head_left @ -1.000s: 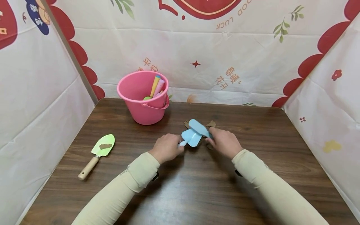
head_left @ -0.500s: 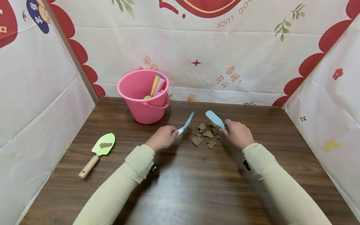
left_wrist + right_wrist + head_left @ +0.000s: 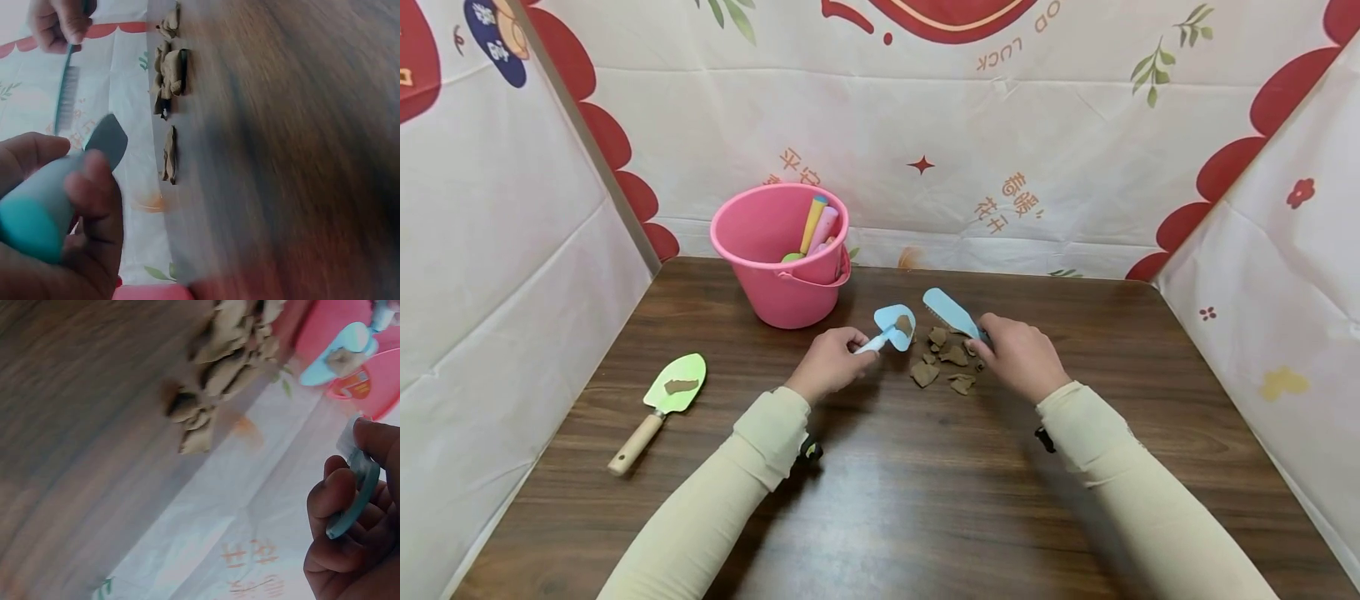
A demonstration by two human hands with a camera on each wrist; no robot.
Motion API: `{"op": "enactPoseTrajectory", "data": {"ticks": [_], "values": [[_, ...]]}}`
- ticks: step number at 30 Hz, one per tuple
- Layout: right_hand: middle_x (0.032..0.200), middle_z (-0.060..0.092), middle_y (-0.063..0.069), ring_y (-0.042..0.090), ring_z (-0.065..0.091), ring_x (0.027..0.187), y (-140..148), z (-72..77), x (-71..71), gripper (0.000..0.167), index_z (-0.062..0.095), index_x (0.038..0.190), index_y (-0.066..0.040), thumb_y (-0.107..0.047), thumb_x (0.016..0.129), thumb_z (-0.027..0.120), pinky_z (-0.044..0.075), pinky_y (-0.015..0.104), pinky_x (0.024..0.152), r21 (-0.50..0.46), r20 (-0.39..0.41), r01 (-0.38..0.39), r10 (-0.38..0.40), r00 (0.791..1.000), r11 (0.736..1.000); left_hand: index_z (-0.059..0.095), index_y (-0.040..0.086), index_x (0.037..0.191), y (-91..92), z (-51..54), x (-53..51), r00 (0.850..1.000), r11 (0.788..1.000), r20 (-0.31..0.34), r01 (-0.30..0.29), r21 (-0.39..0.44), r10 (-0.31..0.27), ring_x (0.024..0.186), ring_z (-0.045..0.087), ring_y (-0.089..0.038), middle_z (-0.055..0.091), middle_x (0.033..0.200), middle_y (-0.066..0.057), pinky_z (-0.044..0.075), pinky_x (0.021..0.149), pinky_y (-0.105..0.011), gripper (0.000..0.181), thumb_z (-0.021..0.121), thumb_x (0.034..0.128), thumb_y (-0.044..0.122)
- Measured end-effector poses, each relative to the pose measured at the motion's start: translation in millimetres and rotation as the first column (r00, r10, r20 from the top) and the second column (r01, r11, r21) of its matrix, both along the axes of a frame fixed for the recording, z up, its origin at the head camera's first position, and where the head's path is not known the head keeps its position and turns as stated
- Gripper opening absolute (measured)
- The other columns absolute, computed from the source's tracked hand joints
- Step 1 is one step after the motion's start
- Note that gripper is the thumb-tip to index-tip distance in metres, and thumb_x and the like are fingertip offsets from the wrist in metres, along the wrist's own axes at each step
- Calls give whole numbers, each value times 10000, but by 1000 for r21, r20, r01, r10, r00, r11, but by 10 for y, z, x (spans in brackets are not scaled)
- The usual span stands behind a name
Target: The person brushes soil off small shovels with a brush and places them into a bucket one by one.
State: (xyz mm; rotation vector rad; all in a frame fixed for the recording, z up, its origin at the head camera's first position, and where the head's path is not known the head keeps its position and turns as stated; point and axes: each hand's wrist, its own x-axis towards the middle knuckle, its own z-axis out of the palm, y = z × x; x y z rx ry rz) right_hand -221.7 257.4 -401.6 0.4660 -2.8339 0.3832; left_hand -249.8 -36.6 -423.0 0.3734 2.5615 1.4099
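My left hand [image 3: 831, 362] grips the handle of a small light blue shovel [image 3: 887, 316], held above the table left of the pile. One brown piece [image 3: 904, 325] lies on its blade. In the left wrist view, fingers wrap the grey and teal handle [image 3: 47, 194]. My right hand [image 3: 1024, 354] holds a light blue brush [image 3: 951, 312] by its handle, with short bristles along its lower edge. Beneath and in front of the brush lie several brown crumpled pieces [image 3: 955, 357], like dry leaves. The right wrist view shows the shovel [image 3: 322, 370] against the pink bucket.
A pink bucket [image 3: 793, 296] stands at the back left, with several toy tool handles [image 3: 814, 225] inside. On the left of the wooden table [image 3: 925, 500] lies a green trowel [image 3: 677, 367] with a wooden handle and one brown piece on its blade. Printed cloth [image 3: 925, 117] hangs behind.
Brush and shovel, at first together over the pieces, have separated. The shovel has moved left and now shows a brown piece on its blade. The brush swung right, then slightly back left.
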Motion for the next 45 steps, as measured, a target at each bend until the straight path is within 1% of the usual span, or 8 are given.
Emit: {"op": "enactPoseTrajectory", "data": {"ticks": [5, 8, 12, 17, 24, 29, 38, 45], "values": [[708, 548, -8, 163, 474, 543, -90, 85, 34, 190, 599, 972, -90, -251, 939, 695, 391, 369, 517, -7, -11, -17, 17, 1000, 1000, 674, 83, 917, 8, 20, 38, 989, 993, -143, 29, -114, -46, 692, 521, -156, 602, 774, -25, 428, 644, -291, 111, 650, 902, 190], [723, 559, -3, 164, 478, 551, -126, 110, 47, 194, 614, 1008, -82, -253, 949, 683, 398, 374, 526, -5, 1, -18, 18, 1000, 1000, 652, 77, 910, 14, 27, 62, 979, 986, -193, 35, -162, -67, 696, 521, -170, 581, 764, -31, 436, 634, -302, 104, 625, 910, 178], [716, 548, -9, 160, 470, 546, -176, 120, 67, 188, 616, 1006, -84, -254, 952, 678, 391, 366, 518, -4, 3, -31, 31, 1000, 1000, 615, 88, 909, 20, 22, 84, 969, 973, -234, 28, -230, -83, 696, 528, -186, 559, 763, -38, 440, 618, -311, 88, 597, 913, 174], [689, 519, -27, 142, 446, 523, -271, 106, 104, 174, 592, 946, -105, -250, 944, 688, 370, 340, 497, -9, 4, -79, 79, 997, 997, 596, 111, 886, 25, 6, 109, 962, 957, -251, 33, -287, -109, 711, 528, -190, 552, 769, -21, 443, 641, -325, 87, 626, 909, 190], [652, 454, -55, 122, 423, 533, -395, 85, 151, 214, 536, 864, -143, -264, 940, 695, 362, 322, 506, 23, 22, -170, 169, 985, 985, 608, 117, 897, 36, -4, 145, 936, 939, -320, 29, -343, -145, 740, 525, -187, 551, 820, -7, 458, 671, -358, 98, 634, 907, 212], [655, 452, -63, 122, 427, 549, -425, 72, 158, 226, 530, 857, -141, -267, 937, 700, 369, 325, 524, 44, 32, -194, 193, 981, 980, 618, 114, 915, 43, 6, 162, 932, 939, -325, 44, -342, -162, 747, 522, -178, 547, 832, -6, 455, 672, -349, 105, 624, 933, 218], [656, 470, -44, 134, 434, 550, -370, -11, 84, 198, 543, 888, -143, -272, 951, 680, 365, 331, 523, 6, 119, -143, 141, 983, 990, 635, 116, 910, 49, 9, 192, 926, 930, -336, 39, -366, -171, 729, 533, -171, 547, 818, 7, 463, 658, -362, 121, 625, 935, 233], [683, 504, -38, 147, 448, 559, -310, -93, -1, 187, 546, 921, -147, -288, 962, 661, 378, 349, 536, -10, 172, -113, 113, 979, 994, 652, 113, 920, 46, -17, 194, 935, 912, -304, 49, -407, -185, 728, 541, -173, 561, 811, 7, 469, 663, -362, 134, 623, 948, 241]]}}
